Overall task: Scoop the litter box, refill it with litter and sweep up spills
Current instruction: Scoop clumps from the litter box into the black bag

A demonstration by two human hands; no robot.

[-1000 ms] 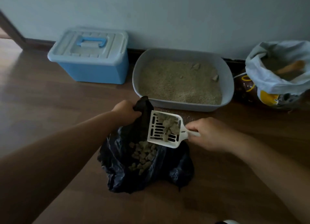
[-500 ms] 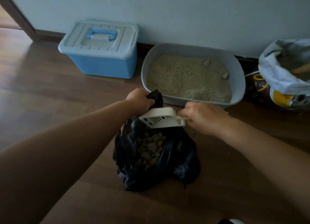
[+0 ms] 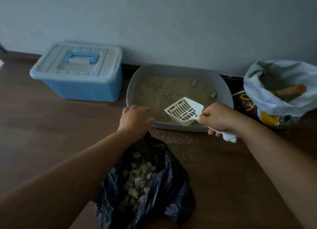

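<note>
A grey litter box (image 3: 226, 93) full of beige litter stands against the wall, with two clumps (image 3: 194, 83) near its back right. My right hand (image 3: 217, 119) grips the handle of a white slotted scoop (image 3: 184, 111), which is empty and tilted over the box's front part. My left hand (image 3: 135, 119) lies palm down with fingers apart at the box's front left corner. Just under its wrist rises the top of a black trash bag (image 3: 164, 191) that holds several clumps. Spilled litter (image 3: 180, 143) is scattered on the floor between bag and box.
A blue storage bin (image 3: 77, 72) with a lid stands left of the litter box. At the right, an open litter sack (image 3: 274, 107) holds a brown scoop (image 3: 289, 91). Wooden floor (image 3: 42, 134) spreads to the left and front.
The scoop was tipped over the bag, dropped its clumps and swung back over the litter box. My left hand let go of the bag's edge and moved forward to the box corner.
</note>
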